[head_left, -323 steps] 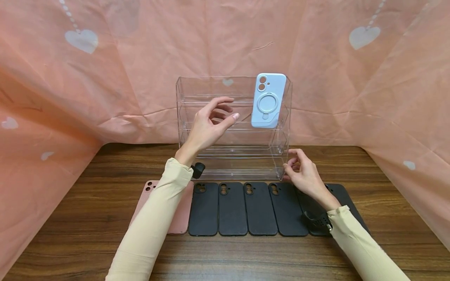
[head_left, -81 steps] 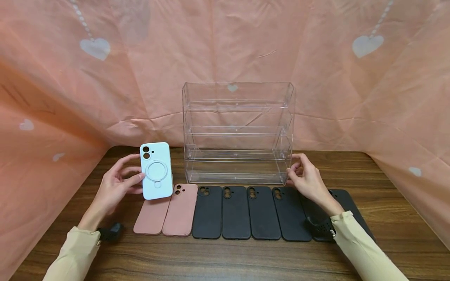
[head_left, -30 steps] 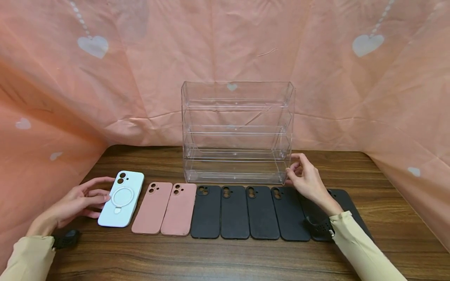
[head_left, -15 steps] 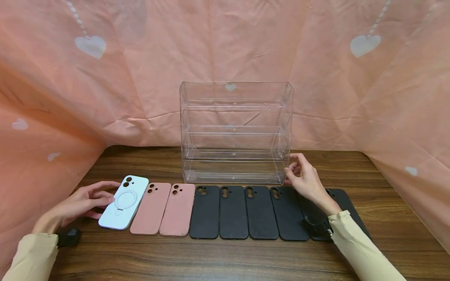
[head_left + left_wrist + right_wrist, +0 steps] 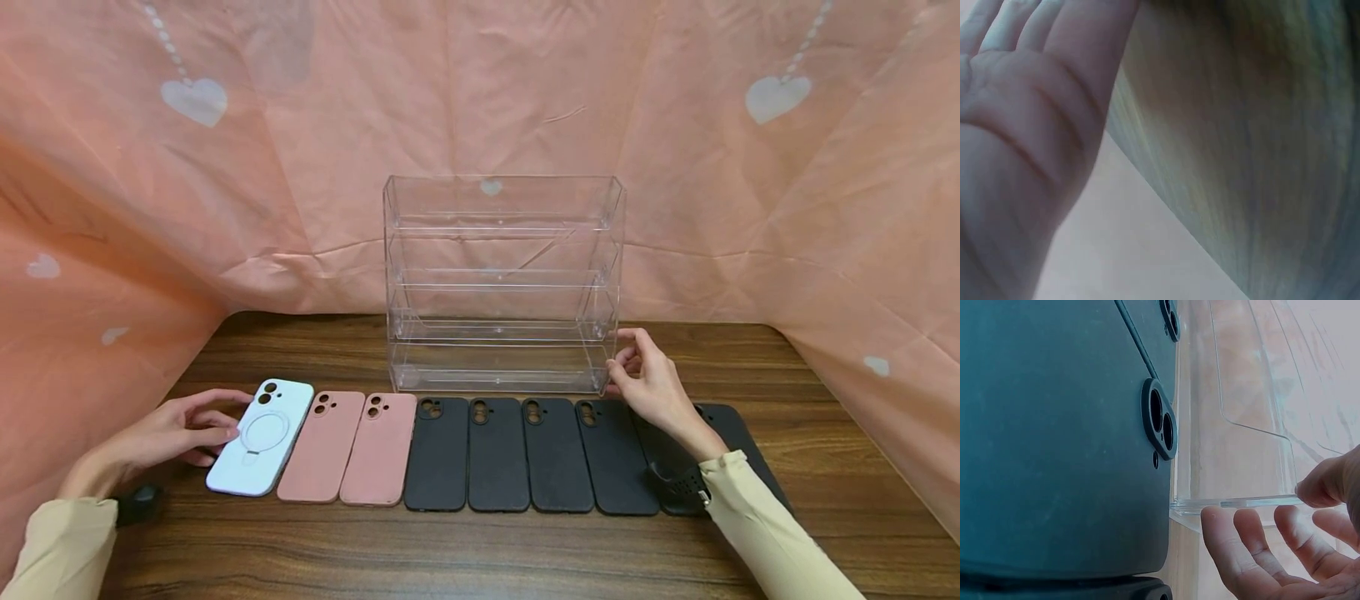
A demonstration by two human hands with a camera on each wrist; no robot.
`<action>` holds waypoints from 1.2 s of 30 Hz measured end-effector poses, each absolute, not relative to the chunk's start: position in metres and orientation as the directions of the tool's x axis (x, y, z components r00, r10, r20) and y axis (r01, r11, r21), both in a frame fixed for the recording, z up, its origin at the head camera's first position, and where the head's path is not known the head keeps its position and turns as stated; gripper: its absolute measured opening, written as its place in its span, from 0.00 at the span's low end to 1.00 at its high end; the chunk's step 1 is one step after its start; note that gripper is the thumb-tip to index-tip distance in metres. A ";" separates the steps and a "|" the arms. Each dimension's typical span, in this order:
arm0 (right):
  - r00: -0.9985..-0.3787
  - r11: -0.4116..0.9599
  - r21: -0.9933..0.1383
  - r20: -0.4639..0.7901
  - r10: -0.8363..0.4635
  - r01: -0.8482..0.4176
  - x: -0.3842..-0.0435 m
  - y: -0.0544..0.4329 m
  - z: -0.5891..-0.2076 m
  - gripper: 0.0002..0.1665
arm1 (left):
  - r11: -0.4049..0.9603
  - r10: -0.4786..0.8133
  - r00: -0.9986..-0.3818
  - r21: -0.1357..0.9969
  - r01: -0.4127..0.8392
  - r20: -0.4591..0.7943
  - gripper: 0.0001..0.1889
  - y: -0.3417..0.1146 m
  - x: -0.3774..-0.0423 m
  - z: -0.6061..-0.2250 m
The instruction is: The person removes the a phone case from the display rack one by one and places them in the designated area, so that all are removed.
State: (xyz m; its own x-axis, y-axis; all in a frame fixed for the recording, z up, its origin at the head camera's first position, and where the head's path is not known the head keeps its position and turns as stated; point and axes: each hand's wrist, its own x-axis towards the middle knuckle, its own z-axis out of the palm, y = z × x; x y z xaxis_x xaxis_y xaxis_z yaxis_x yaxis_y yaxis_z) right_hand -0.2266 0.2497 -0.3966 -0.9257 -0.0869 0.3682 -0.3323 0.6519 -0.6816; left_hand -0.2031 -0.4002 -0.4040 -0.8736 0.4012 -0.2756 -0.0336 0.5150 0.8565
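Observation:
At the left end of a row lies a white phone case with a ring on its back, tilted slightly. My left hand holds it by its left edge, thumb at the edge and fingers beside it. The left wrist view has only my palm and wood grain; the case is out of that view. A clear tiered display stand stands upright behind the row, its shelves bare. My right hand pinches the stand's lower right side panel, thumb on one face and fingers on the other.
Two pink phone cases lie right of the white one, followed by several black phone cases in line, partly under my right wrist. The wooden table extends in front. A pink curtain hangs behind and at both sides.
The white case has come off the stand's top right and is now down left of the pink cases, shifting slightly in the last second. My right hand has stayed at the stand.

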 end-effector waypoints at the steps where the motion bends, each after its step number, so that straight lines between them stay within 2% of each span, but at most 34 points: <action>1: -0.924 0.652 -0.680 0.372 -0.086 -0.335 -0.226 0.250 -0.397 0.23 | 0.508 0.411 -0.869 0.861 -0.032 -0.275 0.23 -0.402 -0.202 -0.405; 13: -0.919 0.642 -0.683 0.384 -0.089 -0.348 -0.225 0.250 -0.396 0.23 | 0.529 0.400 -0.875 0.848 -0.024 -0.274 0.22 -0.396 -0.200 -0.403; 21: -0.918 0.646 -0.679 0.388 -0.086 -0.348 -0.225 0.250 -0.396 0.23 | 0.582 0.379 -0.882 0.813 -0.007 -0.279 0.29 -0.390 -0.201 -0.403; 27: -0.916 0.643 -0.681 0.392 -0.086 -0.351 -0.225 0.250 -0.396 0.23 | 0.655 0.337 -0.906 0.755 0.032 -0.254 0.30 -0.386 -0.200 -0.405; 36: -0.916 0.643 -0.681 0.392 -0.085 -0.350 -0.224 0.250 -0.397 0.23 | 0.685 0.308 -0.918 0.727 0.033 -0.249 0.32 -0.382 -0.200 -0.405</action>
